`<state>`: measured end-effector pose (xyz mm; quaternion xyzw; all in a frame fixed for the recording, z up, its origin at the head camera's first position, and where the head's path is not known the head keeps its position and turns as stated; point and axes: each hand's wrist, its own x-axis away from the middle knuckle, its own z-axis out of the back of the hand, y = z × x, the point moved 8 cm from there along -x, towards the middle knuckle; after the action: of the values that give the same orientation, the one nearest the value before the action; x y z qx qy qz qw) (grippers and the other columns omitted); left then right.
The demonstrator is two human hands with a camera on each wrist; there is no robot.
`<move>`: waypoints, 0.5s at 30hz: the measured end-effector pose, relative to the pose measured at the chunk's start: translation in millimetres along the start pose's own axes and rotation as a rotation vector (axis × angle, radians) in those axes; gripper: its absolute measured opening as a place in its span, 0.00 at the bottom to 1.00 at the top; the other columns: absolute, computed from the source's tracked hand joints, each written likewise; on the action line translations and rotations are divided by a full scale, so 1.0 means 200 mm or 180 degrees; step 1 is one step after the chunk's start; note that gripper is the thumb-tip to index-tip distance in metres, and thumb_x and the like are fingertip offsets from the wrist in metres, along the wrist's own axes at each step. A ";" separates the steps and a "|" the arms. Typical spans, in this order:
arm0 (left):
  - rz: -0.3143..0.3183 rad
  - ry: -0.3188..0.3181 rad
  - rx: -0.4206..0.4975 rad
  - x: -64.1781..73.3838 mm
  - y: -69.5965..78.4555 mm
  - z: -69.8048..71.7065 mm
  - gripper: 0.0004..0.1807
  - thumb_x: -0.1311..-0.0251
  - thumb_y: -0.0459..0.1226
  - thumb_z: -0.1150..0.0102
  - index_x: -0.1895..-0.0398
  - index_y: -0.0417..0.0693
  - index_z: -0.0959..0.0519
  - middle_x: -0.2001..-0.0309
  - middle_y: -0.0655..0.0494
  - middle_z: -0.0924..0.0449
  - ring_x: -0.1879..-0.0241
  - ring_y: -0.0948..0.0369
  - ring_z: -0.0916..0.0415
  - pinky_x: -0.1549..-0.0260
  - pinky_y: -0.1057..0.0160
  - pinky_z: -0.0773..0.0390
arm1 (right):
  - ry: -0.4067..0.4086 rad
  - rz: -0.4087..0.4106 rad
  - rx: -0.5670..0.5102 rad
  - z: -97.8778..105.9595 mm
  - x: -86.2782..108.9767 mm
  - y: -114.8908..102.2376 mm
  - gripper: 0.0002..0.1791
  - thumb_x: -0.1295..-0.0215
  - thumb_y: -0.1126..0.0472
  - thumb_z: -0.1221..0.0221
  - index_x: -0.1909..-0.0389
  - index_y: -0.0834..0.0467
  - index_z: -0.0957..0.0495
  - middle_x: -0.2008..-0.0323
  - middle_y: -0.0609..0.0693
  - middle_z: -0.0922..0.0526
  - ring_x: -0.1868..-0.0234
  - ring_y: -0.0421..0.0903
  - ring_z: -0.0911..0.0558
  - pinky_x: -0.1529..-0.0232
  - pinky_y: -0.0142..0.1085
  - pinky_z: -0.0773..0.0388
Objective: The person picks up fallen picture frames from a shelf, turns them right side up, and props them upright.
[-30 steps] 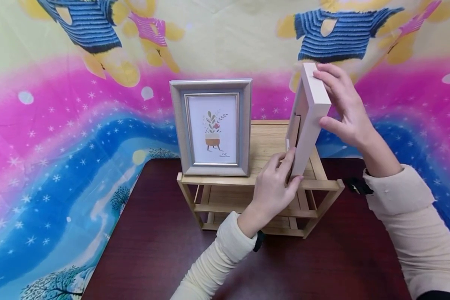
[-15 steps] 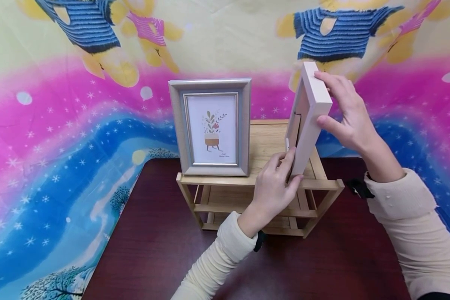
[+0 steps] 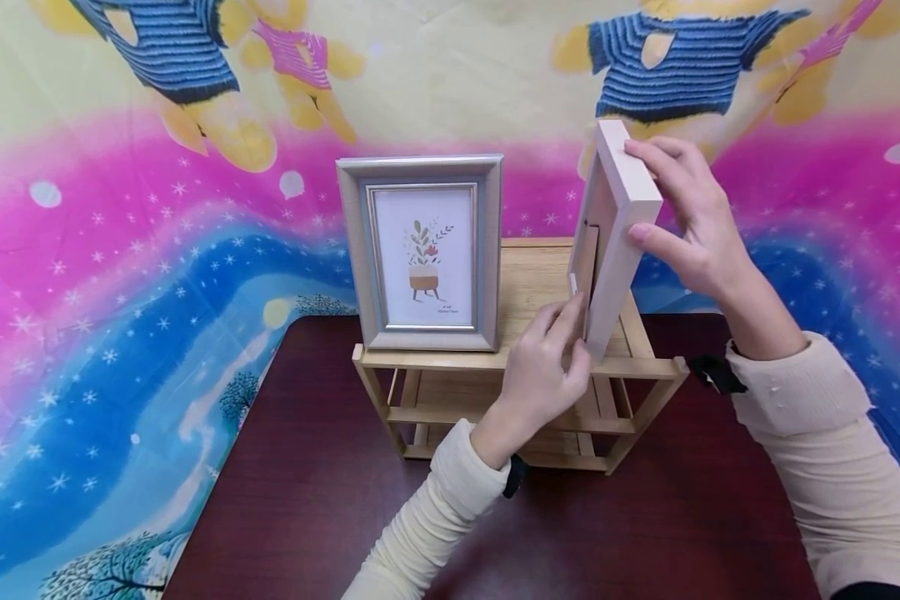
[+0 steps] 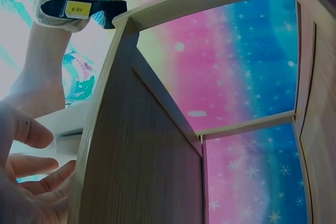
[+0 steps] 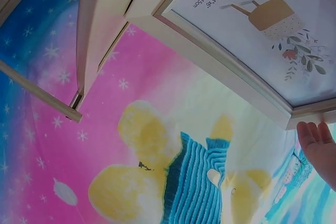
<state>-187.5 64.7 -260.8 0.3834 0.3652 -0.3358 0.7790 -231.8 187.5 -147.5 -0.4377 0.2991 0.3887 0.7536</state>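
A cream picture frame (image 3: 620,275) stands nearly edge-on on the right of the wooden shelf rack's top (image 3: 536,279), back to the left. My right hand (image 3: 693,217) holds its upper corner, fingertips on the top edge and thumb on the side. My left hand (image 3: 540,367) is low behind it, index finger reaching along the back stand (image 3: 587,267); the other fingertips are partly hidden. In the left wrist view the left thumb (image 4: 37,132) is apart from the fingers. The right wrist view shows the frame's plant print (image 5: 273,19). A silver-grey picture frame (image 3: 356,250) stands upright at left.
The rack's lower shelves (image 3: 457,396) are open at the front. It stands on a dark red table (image 3: 307,500). A cloth backdrop (image 3: 450,75) with bears and snowflakes hangs close behind. The left forearm crosses in front of the rack.
My left thumb has come off the cream frame's front edge and drawn back left beside the index finger. The frame's top has shifted slightly left; my right hand stays on it.
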 end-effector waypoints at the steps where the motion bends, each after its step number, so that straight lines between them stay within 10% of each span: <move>1: 0.0000 0.0006 0.0029 0.00 0.00 0.00 0.25 0.51 0.29 0.47 0.46 0.33 0.28 0.59 0.43 0.24 0.68 0.59 0.23 0.72 0.75 0.27 | 0.0010 0.0010 -0.0042 0.00 0.00 0.00 0.35 0.44 0.48 0.42 0.41 0.66 0.34 0.45 0.45 0.36 0.48 0.45 0.35 0.52 0.27 0.34; 15: 0.0107 -0.0125 0.0381 -0.05 -0.04 0.00 0.19 0.42 0.30 0.49 0.48 0.31 0.27 0.61 0.41 0.23 0.69 0.58 0.21 0.68 0.75 0.25 | -0.0141 -0.0120 0.0001 -0.01 -0.01 0.00 0.33 0.43 0.55 0.41 0.39 0.65 0.36 0.39 0.55 0.37 0.43 0.46 0.35 0.45 0.30 0.34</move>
<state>-198.6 63.3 -254.3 0.4288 0.3226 -0.3514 0.7672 -232.8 184.6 -147.1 -0.4344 0.2741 0.3839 0.7673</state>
